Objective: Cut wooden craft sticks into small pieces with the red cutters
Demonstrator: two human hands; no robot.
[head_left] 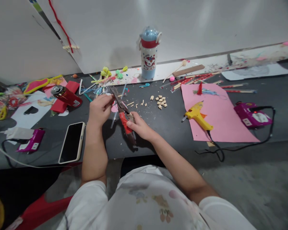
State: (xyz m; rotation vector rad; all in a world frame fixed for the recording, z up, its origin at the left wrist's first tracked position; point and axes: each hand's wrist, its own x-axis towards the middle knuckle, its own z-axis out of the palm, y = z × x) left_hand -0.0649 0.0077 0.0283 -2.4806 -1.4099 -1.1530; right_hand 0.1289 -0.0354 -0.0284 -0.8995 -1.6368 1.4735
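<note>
My right hand (139, 126) is closed round the red-wrapped handle of a pair of pliers (124, 120), whose metal jaws point up and away from me. Beside the jaws, my left hand (99, 110) is pinched; what sits between its fingertips is too small to make out. Short cut pieces of wooden stick (161, 102) lie in a small pile right of the pliers, with thinner slivers (142, 102) and crumbs nearer the jaws. A clear thin strip (114, 119) and a pink round piece (114, 108) lie partly beneath my hands.
A blue and white bottle (148, 57) stands at the back. To the right, a yellow glue gun (198, 117) rests on pink paper (220, 127), its cord reaching a purple power block (252, 115). At left are a phone (72, 142), a tilted red can (66, 95) and craft scraps.
</note>
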